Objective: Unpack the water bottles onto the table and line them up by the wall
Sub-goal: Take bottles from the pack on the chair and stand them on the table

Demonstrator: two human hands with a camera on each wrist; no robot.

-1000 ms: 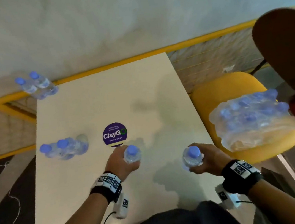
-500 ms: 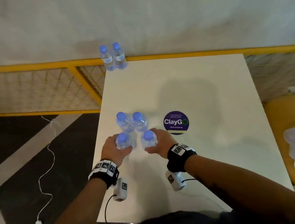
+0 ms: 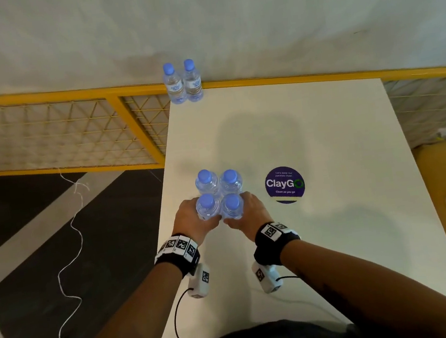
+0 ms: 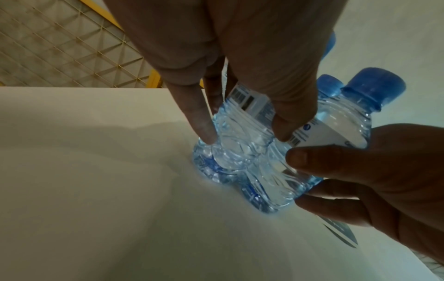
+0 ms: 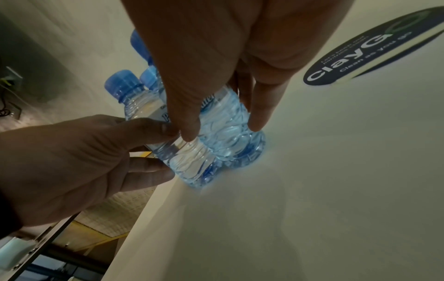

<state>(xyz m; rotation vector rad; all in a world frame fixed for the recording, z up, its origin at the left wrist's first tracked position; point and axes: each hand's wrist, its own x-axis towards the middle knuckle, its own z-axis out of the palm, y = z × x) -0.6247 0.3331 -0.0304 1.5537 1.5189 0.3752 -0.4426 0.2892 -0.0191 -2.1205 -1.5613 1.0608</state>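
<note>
Both hands curl round bottles: the left hand [image 3: 191, 217] holds one clear plastic blue-capped water bottle [image 3: 207, 207], the right hand [image 3: 249, 212] its neighbour [image 3: 232, 206], pressed side by side against two more [image 3: 219, 182] at 12 o'clock, probably to keep the cluster tight. All stand upright on the white table [image 3: 323, 240], caps up. Another pair [image 3: 183, 82] waits by the wall at 12 o'clock.

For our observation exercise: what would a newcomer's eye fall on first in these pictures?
The four bottles clustered near the table's left edge, the left hand and right hand each gripping a near one. Next, the bottle pair at the far left corner by the wall. Then the round purple sticker, right of the cluster.
</note>
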